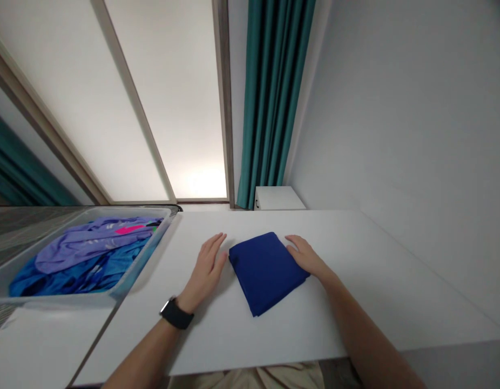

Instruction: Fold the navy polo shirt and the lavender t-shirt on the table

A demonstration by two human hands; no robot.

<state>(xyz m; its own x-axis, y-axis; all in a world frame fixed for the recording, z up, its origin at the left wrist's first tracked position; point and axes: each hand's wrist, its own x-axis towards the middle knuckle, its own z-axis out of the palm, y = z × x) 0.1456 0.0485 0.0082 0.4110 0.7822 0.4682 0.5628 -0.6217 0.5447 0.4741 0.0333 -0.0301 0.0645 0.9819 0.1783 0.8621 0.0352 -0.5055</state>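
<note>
A dark blue cloth (pixel 268 273), folded into a flat square packet, lies slightly turned on the white table (pixel 229 340) in front of me. Just off its left edge is my left hand (pixel 207 267), fingers stretched out and holding nothing. On the other side my right hand (pixel 304 255) rests at the packet's right edge, fingers extended and the thumb by the fabric. Whether that thumb presses on the cloth is hard to tell. A black watch (pixel 177 313) is on my left wrist.
To the left stands a translucent plastic bin (pixel 167 224) with crumpled purple (pixel 88 243) and blue clothes (pixel 72 278) inside. A white wall (pixel 412 162) bounds the table's right side. Beyond the far edge are a small white cabinet (pixel 279 199) and a teal curtain (pixel 272 102).
</note>
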